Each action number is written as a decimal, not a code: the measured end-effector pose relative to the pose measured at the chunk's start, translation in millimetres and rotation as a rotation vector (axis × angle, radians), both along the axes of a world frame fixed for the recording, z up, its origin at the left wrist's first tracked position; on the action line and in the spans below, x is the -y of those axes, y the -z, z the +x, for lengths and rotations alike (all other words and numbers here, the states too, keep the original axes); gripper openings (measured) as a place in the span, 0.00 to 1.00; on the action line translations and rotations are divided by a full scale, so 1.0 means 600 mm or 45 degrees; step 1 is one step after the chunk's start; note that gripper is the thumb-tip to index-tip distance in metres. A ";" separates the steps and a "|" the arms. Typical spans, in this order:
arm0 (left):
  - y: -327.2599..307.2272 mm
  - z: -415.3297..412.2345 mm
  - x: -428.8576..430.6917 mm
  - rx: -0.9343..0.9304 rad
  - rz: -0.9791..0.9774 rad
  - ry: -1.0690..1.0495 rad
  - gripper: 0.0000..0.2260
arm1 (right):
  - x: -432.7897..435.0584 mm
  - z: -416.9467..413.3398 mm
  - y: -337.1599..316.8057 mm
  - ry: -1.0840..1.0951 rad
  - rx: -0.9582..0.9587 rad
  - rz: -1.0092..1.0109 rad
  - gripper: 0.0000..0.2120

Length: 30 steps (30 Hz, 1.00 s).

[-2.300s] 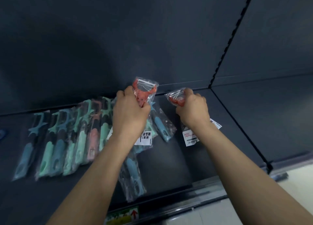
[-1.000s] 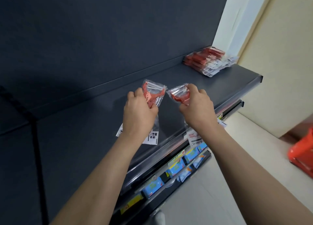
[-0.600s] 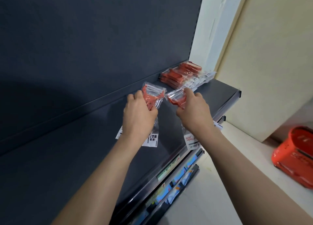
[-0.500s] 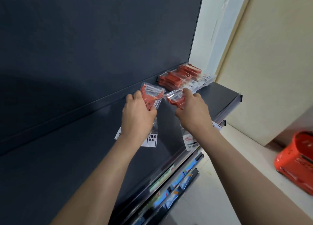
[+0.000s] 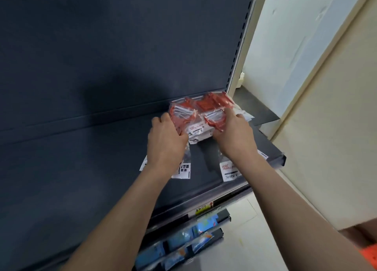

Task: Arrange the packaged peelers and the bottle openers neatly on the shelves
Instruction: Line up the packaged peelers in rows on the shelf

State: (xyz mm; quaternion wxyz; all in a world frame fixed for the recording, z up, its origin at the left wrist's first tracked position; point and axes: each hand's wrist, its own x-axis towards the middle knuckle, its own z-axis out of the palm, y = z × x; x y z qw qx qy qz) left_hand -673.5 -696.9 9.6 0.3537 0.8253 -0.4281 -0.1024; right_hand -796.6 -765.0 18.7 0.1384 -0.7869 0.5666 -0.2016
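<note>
A clear-bagged red peeler (image 5: pixel 180 115) is gripped in the left hand (image 5: pixel 165 142), another bagged red peeler (image 5: pixel 214 118) in the right hand (image 5: pixel 234 136), at the red packet stack (image 5: pixel 214 102) on the dark metal shelf (image 5: pixel 81 168), where squared placement is likely needed next.

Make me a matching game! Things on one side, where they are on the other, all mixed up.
Things: 1 left hand; 2 red pile; 3 blue packets; 4 wall.
Places: A under the shelf; B right of the shelf; C back of the shelf; D gripping a peeler pack.
Pairs: 1-D, 2-C, 3-A, 4-B.
</note>
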 end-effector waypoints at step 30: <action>0.014 0.002 0.229 0.080 0.105 -0.420 0.18 | 0.268 0.071 0.018 -0.313 -0.079 0.064 0.21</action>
